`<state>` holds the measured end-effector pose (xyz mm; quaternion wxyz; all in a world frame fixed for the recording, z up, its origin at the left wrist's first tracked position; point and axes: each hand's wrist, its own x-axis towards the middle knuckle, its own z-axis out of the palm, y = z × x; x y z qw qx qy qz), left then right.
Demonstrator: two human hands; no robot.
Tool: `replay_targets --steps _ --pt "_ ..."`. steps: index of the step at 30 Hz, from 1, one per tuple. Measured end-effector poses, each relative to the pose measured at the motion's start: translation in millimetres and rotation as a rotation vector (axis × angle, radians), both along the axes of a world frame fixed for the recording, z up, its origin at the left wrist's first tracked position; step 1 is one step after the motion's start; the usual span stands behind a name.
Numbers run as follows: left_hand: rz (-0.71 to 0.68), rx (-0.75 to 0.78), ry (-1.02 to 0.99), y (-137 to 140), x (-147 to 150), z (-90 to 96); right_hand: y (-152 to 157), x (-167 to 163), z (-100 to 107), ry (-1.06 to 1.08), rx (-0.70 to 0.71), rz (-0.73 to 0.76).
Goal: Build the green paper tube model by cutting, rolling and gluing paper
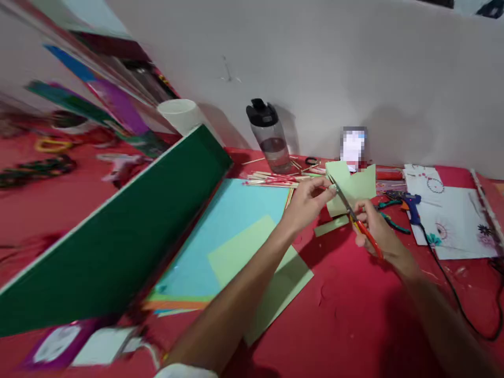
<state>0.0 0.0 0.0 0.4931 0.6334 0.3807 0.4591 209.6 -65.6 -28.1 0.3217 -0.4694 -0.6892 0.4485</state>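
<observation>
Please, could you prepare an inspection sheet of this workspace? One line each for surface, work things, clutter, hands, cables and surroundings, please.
Surface: red tabletop, bearing paper, tools and sticks.
Work things: light green paper with uneven upper edge; scissors against it; narrow green strip just below.
Clutter: thin sticks by the bottle; teal-handled tool and blue glue gun right of the scissors; blue sheet under the left arm's side.
Hands: left hand pinches the paper; right hand grips the scissors' handles.
Cables: black cord from the glue gun; white cable at lower left.
Surroundings: pale wall behind; tilted green board at left.
</observation>
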Motion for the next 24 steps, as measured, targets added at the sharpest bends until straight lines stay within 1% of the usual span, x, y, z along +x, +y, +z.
replay_targets --steps 14,24 --pt "-0.002 -0.047 -0.02 -2.7 0.8 3.0 -1.3 1.7 0.8 -0.009 -0.016 -0.002" --pt "0.01 -0.045 -0.101 -5.0 6.1 2.8 -0.9 -1.5 -2.0 0.073 0.006 -0.011"
